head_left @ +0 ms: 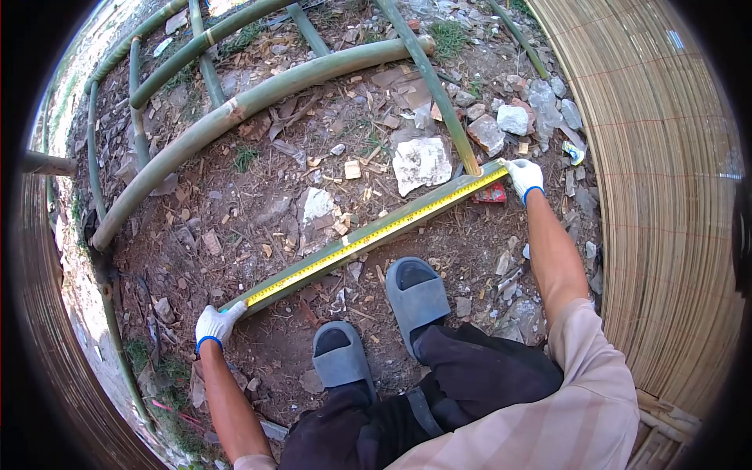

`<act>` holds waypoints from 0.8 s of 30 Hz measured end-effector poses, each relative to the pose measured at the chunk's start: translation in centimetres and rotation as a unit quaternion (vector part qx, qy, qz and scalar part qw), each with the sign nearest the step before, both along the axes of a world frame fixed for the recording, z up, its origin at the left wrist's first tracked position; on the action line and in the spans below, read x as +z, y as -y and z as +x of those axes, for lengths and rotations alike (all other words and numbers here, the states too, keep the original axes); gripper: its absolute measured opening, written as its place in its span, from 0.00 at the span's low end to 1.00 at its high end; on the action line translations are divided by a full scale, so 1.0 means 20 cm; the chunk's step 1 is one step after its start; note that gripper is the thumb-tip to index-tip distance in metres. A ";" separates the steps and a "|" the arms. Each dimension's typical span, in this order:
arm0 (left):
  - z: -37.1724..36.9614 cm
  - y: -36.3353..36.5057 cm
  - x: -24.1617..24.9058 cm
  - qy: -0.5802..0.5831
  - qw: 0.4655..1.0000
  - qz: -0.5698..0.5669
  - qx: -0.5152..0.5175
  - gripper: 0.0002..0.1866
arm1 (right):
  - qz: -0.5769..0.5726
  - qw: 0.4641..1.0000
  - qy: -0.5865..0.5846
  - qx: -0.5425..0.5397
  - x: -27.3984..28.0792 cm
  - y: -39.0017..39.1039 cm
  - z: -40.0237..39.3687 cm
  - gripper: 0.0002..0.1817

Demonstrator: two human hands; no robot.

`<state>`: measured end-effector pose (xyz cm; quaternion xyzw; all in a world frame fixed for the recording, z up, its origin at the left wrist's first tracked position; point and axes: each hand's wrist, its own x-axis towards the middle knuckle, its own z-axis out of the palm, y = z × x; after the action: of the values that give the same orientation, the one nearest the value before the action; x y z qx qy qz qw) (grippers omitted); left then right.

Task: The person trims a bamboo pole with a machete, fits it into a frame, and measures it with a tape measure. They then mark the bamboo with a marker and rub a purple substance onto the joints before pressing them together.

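A yellow tape measure (pixel 376 235) is stretched along a green bamboo pole (pixel 329 264) lying slantwise on the ground before my feet. My left hand (pixel 216 324), in a white glove with a blue cuff, grips the tape at the pole's near left end, thumb laid along it. At the far right end, my right hand (pixel 523 177), gloved alike, pinches the other end of the tape against the pole. Both palms are hidden. A thinner bamboo pole (pixel 435 86) meets the measured one close to my right hand.
Behind lies a thick curved bamboo pole (pixel 258 102) joined to a bamboo frame (pixel 168 74). White rocks (pixel 421 164), rubble and wood chips litter the soil. A slatted bamboo screen (pixel 658 172) stands along the right. My grey sandals (pixel 419 305) are close to the pole. A red wrapper (pixel 491 194) lies near it.
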<state>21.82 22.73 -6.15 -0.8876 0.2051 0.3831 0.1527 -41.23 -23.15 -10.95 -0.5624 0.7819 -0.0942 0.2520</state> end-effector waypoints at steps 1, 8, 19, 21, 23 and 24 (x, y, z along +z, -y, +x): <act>-0.01 0.01 0.01 0.001 1.000 0.001 -0.005 0.59 | -0.001 1.000 0.004 0.003 -0.01 0.00 0.00 0.19; -0.01 0.02 0.03 0.003 1.000 0.012 -0.006 0.60 | -0.048 0.999 0.018 0.017 -0.06 0.01 -0.04 0.19; 0.00 0.01 0.01 -0.004 1.000 0.009 -0.003 0.60 | -0.004 1.000 0.023 -0.008 -0.01 0.00 0.00 0.17; -0.01 0.01 0.01 -0.001 1.000 0.008 -0.003 0.60 | -0.005 1.000 0.017 -0.007 0.00 0.00 0.00 0.18; -0.01 0.00 0.01 0.003 1.000 0.007 -0.003 0.60 | -0.008 1.000 0.015 -0.005 0.01 -0.01 0.02 0.19; -0.01 0.00 0.01 0.005 1.000 0.001 -0.006 0.60 | -0.011 1.000 0.012 -0.003 0.01 -0.01 0.02 0.20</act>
<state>21.66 22.76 -6.01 -0.8880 0.2090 0.3781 0.1572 -40.85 -22.91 -10.67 -0.5616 0.7793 -0.1105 0.2552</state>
